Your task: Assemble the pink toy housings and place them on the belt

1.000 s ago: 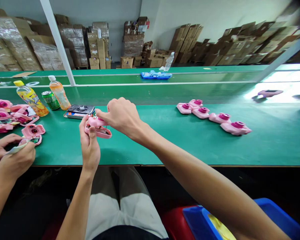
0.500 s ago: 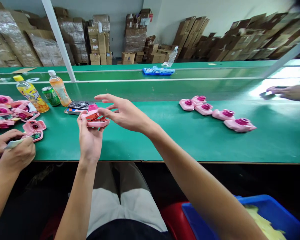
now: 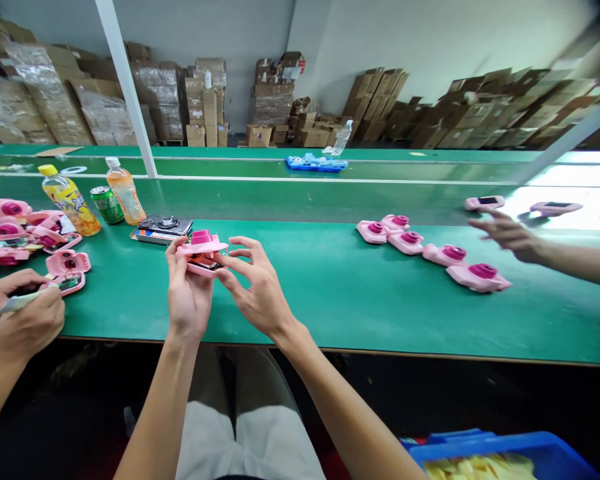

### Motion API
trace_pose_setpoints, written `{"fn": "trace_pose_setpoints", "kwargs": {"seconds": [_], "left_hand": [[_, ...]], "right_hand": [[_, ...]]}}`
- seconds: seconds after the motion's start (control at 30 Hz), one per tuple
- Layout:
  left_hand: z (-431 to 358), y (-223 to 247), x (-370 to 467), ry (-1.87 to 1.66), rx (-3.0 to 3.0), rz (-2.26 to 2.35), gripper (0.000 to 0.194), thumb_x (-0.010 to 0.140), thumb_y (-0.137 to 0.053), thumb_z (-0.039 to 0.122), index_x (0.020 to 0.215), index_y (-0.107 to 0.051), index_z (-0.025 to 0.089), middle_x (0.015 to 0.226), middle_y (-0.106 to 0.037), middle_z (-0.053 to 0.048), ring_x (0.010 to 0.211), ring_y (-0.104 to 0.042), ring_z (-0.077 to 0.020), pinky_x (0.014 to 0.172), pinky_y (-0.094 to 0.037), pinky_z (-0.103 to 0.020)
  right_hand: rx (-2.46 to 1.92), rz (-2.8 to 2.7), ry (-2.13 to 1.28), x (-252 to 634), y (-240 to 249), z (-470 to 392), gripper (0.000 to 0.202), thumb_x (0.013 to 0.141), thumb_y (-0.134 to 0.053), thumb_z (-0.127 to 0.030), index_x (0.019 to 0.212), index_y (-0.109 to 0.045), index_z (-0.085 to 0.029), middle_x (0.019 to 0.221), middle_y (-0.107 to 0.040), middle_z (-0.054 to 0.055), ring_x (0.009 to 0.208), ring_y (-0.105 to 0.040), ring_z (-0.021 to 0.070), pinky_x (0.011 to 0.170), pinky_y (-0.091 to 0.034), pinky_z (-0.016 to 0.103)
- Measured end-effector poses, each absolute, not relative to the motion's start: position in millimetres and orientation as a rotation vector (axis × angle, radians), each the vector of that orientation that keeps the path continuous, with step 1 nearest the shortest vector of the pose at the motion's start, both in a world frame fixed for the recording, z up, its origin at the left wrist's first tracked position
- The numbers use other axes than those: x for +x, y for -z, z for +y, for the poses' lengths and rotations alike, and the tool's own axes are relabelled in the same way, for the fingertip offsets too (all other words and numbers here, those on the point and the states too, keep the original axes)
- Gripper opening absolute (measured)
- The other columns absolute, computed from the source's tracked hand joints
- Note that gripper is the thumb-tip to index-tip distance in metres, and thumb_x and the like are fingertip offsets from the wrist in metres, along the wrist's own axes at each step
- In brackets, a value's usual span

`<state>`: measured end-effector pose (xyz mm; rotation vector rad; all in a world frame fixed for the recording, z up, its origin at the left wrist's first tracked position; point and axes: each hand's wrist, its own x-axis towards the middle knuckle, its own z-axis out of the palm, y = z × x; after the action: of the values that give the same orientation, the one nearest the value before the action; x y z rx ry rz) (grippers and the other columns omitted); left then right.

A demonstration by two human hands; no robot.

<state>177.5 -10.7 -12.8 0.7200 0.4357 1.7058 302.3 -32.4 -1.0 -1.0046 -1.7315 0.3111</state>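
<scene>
My left hand (image 3: 193, 303) holds up a pink toy camera (image 3: 203, 243), its fingers wrapped round the left side and underside. The casing halves are parted, and dark and reddish inner parts show in the gap. At the camera's right edge, my right hand (image 3: 257, 290) has its thumb and index finger on the casing, the other fingers raised and apart. Exactly what those fingertips grip is partly hidden. Behind the camera lies a dark boxed item (image 3: 163, 227) with a coiled cable on top.
Several pink cameras (image 3: 483, 277) lie to the right, near a co-worker's hand (image 3: 517, 240). Left, another person's hands (image 3: 30, 313) work on an opened pink camera (image 3: 69, 270) beside a pink pile (image 3: 10, 230). Bottles (image 3: 125, 193) and a green can (image 3: 107, 205) stand behind. A blue bin (image 3: 545, 447) sits lower right.
My right hand has come down and in to the camera's right edge. The camera has shifted slightly right and its upper half sits flatter. The co-worker's hand at right has moved left, away from a camera.
</scene>
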Motion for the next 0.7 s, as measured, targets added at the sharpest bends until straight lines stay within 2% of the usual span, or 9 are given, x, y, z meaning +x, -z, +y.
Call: {"fn": "trace_pose_setpoints", "kwargs": {"seconds": [0.1, 0.17, 0.23, 0.4, 0.5, 0.6, 0.7], "left_hand": [[-14, 15, 181, -1.69, 0.797, 0.445, 0.013, 0.098, -0.059, 0.036, 0.109, -0.057, 0.029, 0.118, -0.069, -0.004, 0.102, -0.07, -0.0192, 0.084, -0.057, -0.03], [-18, 20, 187, -1.685, 0.841, 0.458, 0.019, 0.097, -0.062, 0.042, 0.109, -0.057, 0.029, 0.113, -0.069, -0.003, 0.1, -0.069, -0.0177, 0.087, -0.056, -0.029], [-21, 27, 192, -1.685, 0.842, 0.47, 0.025, 0.095, -0.063, 0.049, 0.11, -0.056, 0.03, 0.108, -0.068, -0.001, 0.098, -0.069, -0.0158, 0.087, -0.055, -0.026], [-24, 37, 194, -1.686, 0.792, 0.579, 0.03, 0.096, -0.063, 0.048, 0.119, -0.052, 0.033, 0.106, -0.067, 0.002, 0.096, -0.067, -0.0128, 0.083, -0.053, -0.02], [-31, 34, 194, -1.609, 0.694, 0.604, 0.024, 0.096, -0.063, 0.046, 0.112, -0.055, 0.03, 0.108, -0.069, 0.0, 0.097, -0.068, -0.0151, 0.082, -0.055, -0.023], [-48, 35, 204, -1.507, 0.576, 0.721, 0.034, 0.084, -0.078, 0.048, 0.102, -0.058, 0.027, 0.109, -0.071, -0.002, 0.093, -0.07, -0.0161, 0.075, -0.059, -0.022], [-67, 49, 233, -1.354, 0.503, 0.833, 0.039, 0.079, -0.08, 0.056, 0.102, -0.061, 0.03, 0.127, -0.067, -0.001, 0.1, -0.071, -0.0185, 0.074, -0.062, -0.024]], "right_hand": [[-0.983, -1.499, -0.403, 305, 9, -34, 0.038, 0.101, -0.051, -0.051, 0.122, -0.071, -0.027, 0.134, -0.062, 0.01, 0.124, -0.059, 0.0253, 0.1, -0.055, 0.044], [-0.964, -1.5, -0.554, 304, 10, -35, 0.04, 0.099, -0.056, -0.047, 0.133, -0.064, -0.027, 0.136, -0.064, 0.009, 0.125, -0.06, 0.0248, 0.103, -0.054, 0.043], [-0.939, -1.523, -0.687, 301, 13, -36, 0.042, 0.097, -0.061, -0.04, 0.136, -0.061, -0.026, 0.137, -0.065, 0.008, 0.123, -0.063, 0.0229, 0.107, -0.051, 0.042], [-0.881, -1.35, -0.875, 296, 32, -41, 0.033, 0.091, -0.067, -0.035, 0.122, -0.063, -0.024, 0.13, -0.069, 0.007, 0.12, -0.065, 0.0219, 0.106, -0.052, 0.04], [-0.948, -1.257, -0.901, 295, 46, -50, 0.016, 0.088, -0.069, -0.038, 0.099, -0.064, -0.027, 0.109, -0.073, 0.003, 0.104, -0.07, 0.022, 0.098, -0.056, 0.04], [-1.063, -1.203, -0.891, 300, 57, -71, 0.02, 0.084, -0.071, -0.043, 0.089, -0.062, -0.025, 0.096, -0.072, 0.003, 0.093, -0.07, 0.0226, 0.089, -0.058, 0.039], [-1.25, -1.117, -0.849, 319, 70, -99, 0.027, 0.076, -0.076, -0.049, 0.088, -0.063, -0.027, 0.09, -0.074, 0.001, 0.086, -0.07, 0.0251, 0.081, -0.059, 0.041]]}}
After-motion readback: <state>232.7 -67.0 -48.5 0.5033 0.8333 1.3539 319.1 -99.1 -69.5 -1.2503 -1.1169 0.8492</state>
